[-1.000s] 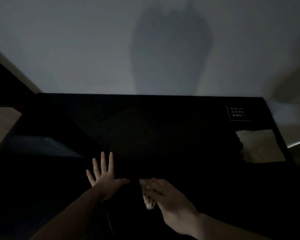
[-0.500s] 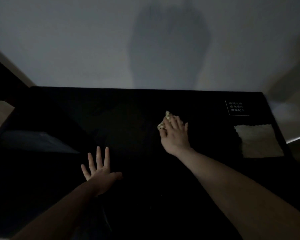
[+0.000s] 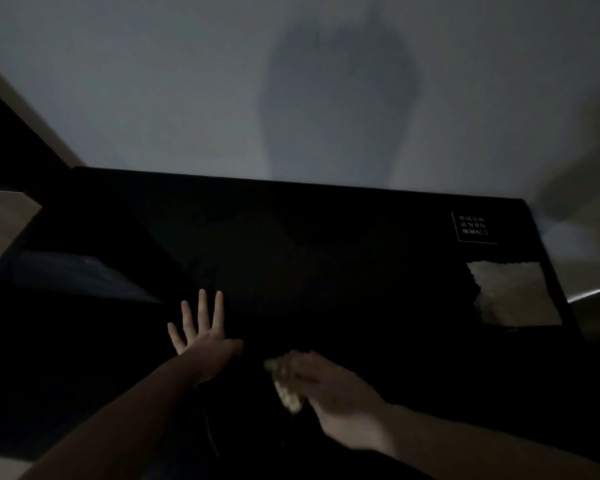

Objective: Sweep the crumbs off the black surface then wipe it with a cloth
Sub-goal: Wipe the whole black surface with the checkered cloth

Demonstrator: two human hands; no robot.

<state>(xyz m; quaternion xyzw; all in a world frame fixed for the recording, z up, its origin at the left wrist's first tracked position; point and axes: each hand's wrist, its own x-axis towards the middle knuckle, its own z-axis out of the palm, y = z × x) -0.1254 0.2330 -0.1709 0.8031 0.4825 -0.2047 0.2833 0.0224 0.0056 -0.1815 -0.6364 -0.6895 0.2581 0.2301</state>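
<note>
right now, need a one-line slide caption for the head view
In dim light, the left hand rests flat on the black surface while the right hand wipes with a crumpled cloth.

The room is dim. The left hand [image 3: 205, 332] lies flat on the black surface [image 3: 326, 254] with its fingers [image 3: 201, 306] spread. Just to its right, the right hand [image 3: 340, 400] presses on a pale crumpled cloth [image 3: 286, 393], blurred, near the front edge. At the far right of the surface sits a white-lettered label [image 3: 473, 227], and below it a pale reflective patch [image 3: 515, 294]. A shadow [image 3: 340, 98] falls on the grey wall [image 3: 153, 98] behind.
</note>
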